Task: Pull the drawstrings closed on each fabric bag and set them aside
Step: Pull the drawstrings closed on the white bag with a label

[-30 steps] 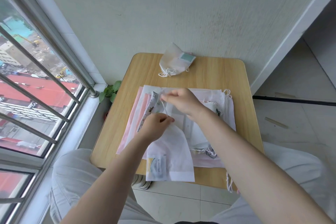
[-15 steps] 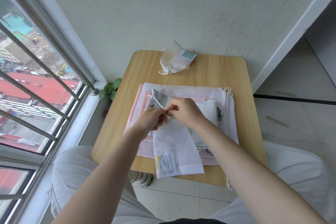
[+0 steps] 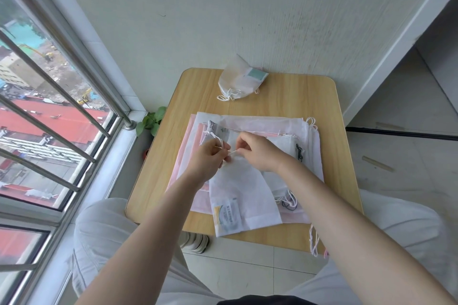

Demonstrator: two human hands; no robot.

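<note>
Barred window [image 3: 49, 116], pale wall [image 3: 223, 12], tiled floor [image 3: 409, 151]

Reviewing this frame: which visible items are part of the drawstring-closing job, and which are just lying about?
Part of the job:
- white bag with printed label, being worked on
- its drawstring, pinched by left hand and right hand
- stack of flat bags waiting
- cinched bag set aside by the wall

Lying about:
- wooden table
- small green plant
- window bars
</note>
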